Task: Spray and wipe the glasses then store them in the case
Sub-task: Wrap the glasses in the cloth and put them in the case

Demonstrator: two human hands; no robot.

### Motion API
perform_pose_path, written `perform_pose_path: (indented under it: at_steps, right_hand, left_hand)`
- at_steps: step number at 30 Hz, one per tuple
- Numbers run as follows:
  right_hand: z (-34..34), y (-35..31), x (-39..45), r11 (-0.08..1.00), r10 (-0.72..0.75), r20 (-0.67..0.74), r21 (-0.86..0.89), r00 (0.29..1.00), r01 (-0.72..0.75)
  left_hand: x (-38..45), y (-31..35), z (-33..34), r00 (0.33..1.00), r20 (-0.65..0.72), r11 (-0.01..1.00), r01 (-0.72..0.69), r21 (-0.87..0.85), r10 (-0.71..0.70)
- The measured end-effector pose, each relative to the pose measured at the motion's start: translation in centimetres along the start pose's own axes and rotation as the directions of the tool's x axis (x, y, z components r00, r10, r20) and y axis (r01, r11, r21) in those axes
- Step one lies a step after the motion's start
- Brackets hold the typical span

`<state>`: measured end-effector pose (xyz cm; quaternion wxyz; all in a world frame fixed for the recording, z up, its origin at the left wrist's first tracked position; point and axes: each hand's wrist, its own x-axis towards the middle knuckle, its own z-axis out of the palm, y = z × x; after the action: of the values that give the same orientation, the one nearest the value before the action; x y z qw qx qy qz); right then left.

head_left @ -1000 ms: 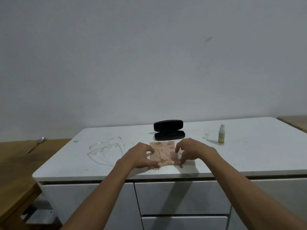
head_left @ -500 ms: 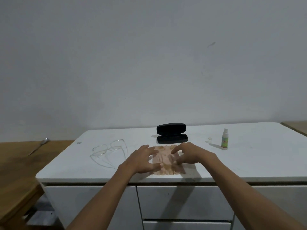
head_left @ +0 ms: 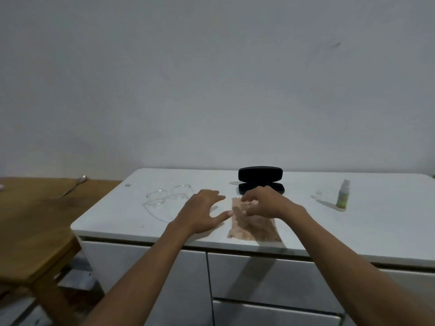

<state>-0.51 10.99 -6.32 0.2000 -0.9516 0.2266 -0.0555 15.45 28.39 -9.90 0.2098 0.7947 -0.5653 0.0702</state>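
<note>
A peach patterned cloth (head_left: 254, 228) lies flat near the front edge of the white counter (head_left: 353, 227). My right hand (head_left: 266, 203) is over the cloth's far end, fingers bent, tips touching it; the cloth is not lifted. My left hand (head_left: 202, 212) rests on the counter just left of the cloth, fingers spread, thumb at the cloth's edge. The thin wire-framed glasses (head_left: 168, 196) lie left of that hand. A black glasses case (head_left: 260, 175) stands open behind the cloth. The small green-labelled spray bottle (head_left: 342, 195) stands upright at the right.
A small clear cap (head_left: 319, 193) lies beside the spray bottle. A wooden table (head_left: 30, 220) with a spoon (head_left: 75, 187) on it adjoins the counter on the left. White drawers are below the counter's front edge. A plain wall rises behind.
My left hand has slid off the cloth to its left side and spread out. My right hand has moved up to the cloth's far end. The view has shifted left.
</note>
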Motion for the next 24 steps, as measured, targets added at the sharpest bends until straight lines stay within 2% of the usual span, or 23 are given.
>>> perform_pose_path:
  at_steps: [3,6,12,16,24]
  right_hand:
    - [1.5,-2.7,2.3,0.996,-0.090,-0.040,0.023,0.995,0.091]
    - [3.1,-4.9,4.8,0.987,-0.157,-0.055,0.031,0.986,0.158]
    - [5.6,-7.9,8.4,0.975,-0.220,-0.047,0.009,0.974,0.220]
    - [6.9,-8.5,9.6,0.971,-0.237,-0.064,-0.035,0.969,0.235]
    - [9.4,-8.4,10.9,0.973,-0.230,-0.247,-0.035,0.941,0.229]
  left_hand:
    - [-1.5,-3.2,-2.1,0.980,-0.198,0.999,0.009,-0.035,-0.015]
    - [-3.6,-6.9,-3.9,0.954,-0.296,0.998,0.058,0.011,-0.052]
    - [-6.7,-11.8,-5.2,0.935,-0.348,0.974,0.139,0.180,-0.069]
    - [-6.8,-13.1,-4.8,0.928,-0.361,0.963,0.178,0.204,-0.095]
    - [-6.3,-14.4,-3.6,0.892,-0.441,0.964,0.197,0.180,-0.099]
